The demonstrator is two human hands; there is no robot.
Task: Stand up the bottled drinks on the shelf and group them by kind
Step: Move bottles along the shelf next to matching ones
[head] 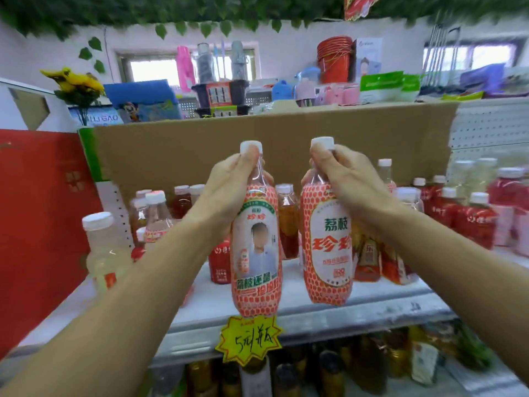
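Left hand (229, 181), 11 o'clock: fingers clamped on neck of portrait-label bottle (256, 253). Right hand (346, 179), 1 o'clock: same on text-label bottle (327, 247). Both hang upright over shelf (372, 299) front. Likely heavy, wrap slick; neck holds best. Red drinks (475, 224) beyond, 2 o'clock.

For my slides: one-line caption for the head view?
Left hand grips left pink-labelled plastic bottle, right hand grips right pink-labelled plastic bottle, at the white shelf.

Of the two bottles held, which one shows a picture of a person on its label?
The left bottle, gripped at its neck by the left hand. The right bottle, in the right hand, shows only large characters.
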